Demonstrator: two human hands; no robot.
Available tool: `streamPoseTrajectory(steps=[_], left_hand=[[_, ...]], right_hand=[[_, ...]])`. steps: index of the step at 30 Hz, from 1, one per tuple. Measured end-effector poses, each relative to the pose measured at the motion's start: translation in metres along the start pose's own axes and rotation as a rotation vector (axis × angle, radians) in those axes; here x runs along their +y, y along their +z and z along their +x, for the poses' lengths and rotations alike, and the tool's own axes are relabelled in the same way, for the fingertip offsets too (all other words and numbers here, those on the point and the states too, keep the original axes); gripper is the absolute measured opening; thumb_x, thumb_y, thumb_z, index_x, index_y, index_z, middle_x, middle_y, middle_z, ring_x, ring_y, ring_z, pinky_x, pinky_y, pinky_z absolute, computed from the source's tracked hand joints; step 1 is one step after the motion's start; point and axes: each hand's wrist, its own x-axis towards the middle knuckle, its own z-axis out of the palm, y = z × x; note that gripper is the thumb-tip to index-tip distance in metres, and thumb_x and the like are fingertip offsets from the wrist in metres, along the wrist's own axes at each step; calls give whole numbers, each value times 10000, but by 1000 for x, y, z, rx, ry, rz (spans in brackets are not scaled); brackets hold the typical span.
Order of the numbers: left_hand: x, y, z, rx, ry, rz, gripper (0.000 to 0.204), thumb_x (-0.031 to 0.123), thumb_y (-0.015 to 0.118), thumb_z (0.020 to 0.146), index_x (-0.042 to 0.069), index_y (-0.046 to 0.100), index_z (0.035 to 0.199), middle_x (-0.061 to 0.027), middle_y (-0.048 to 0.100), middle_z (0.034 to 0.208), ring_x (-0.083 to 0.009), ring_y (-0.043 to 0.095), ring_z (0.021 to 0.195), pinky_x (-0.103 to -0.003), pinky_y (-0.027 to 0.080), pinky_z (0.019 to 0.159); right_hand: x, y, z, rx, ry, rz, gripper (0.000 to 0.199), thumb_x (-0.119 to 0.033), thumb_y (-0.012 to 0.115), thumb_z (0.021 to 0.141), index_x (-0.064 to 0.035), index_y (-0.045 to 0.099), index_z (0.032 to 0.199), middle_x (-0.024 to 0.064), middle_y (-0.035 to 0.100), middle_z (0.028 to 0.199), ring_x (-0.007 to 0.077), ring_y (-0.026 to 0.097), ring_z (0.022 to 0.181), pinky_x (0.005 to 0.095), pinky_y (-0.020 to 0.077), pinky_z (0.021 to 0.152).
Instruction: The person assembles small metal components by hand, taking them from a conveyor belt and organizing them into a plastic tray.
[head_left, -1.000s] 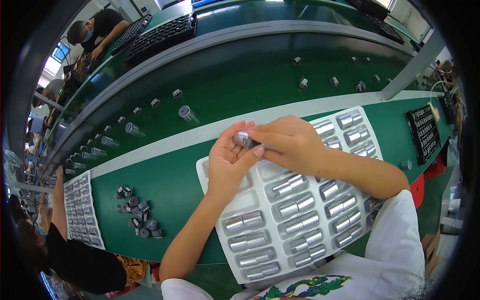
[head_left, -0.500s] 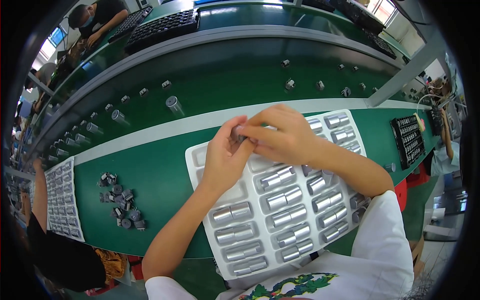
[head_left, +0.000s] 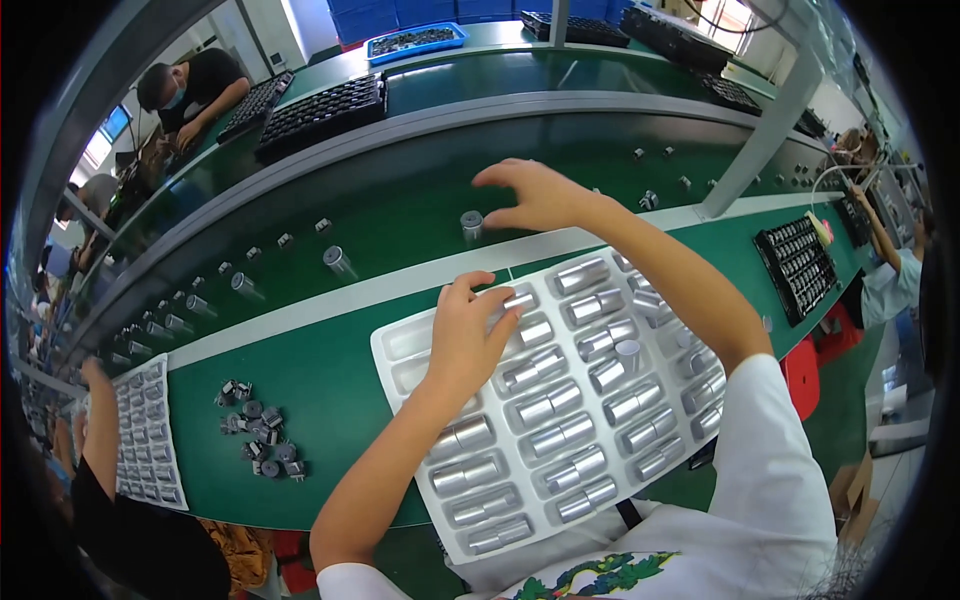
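The right hand (head_left: 540,195) has left the tray (head_left: 400,345) and now sets a metal cylinder (head_left: 471,224) upright on the conveyor belt (head_left: 400,215), fingers released above it; the left hand (head_left: 468,335) rests open on the tray's cylinders.

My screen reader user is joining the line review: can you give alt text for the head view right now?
The right hand reaches out over a small silver cylinder standing on the dark green belt, while the left hand rests on a white tray of silver cylinders lying in rows. Loose small metal parts lie to the left.
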Motion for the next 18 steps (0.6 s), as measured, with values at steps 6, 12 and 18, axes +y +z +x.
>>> streamPoseTrajectory(steps=[6, 12, 18], left_hand=[[4, -3, 1, 8, 116, -73, 186, 106, 701, 865, 45, 686, 1040, -117, 693, 1053, -322, 581, 930, -393, 491, 832], [-6, -9, 2, 15, -130, -264, 310, 78, 659, 928, 7, 627, 1229, -104, 666, 1104, -171, 660, 897, -273, 507, 697], [-17, -15, 14, 166, -381, -1061, 352, 100, 567, 1004, 0, 535, 1340, -135, 616, 1212, -231, 667, 974, -324, 555, 816]], right_hand=[[35, 17, -45, 131, 176, -102, 338, -159, 733, 846, -43, 638, 1149, 143, 595, 1111, 284, 621, 984, 367, 501, 919], [14, 17, -34, 195, 320, 413, 263, -114, 713, 896, -10, 636, 1124, 114, 659, 1078, 206, 663, 939, 288, 532, 839], [-10, -13, -47, 71, 407, 1537, 332, -129, 605, 984, 52, 588, 1262, 170, 676, 1144, 180, 687, 970, 270, 574, 834]])
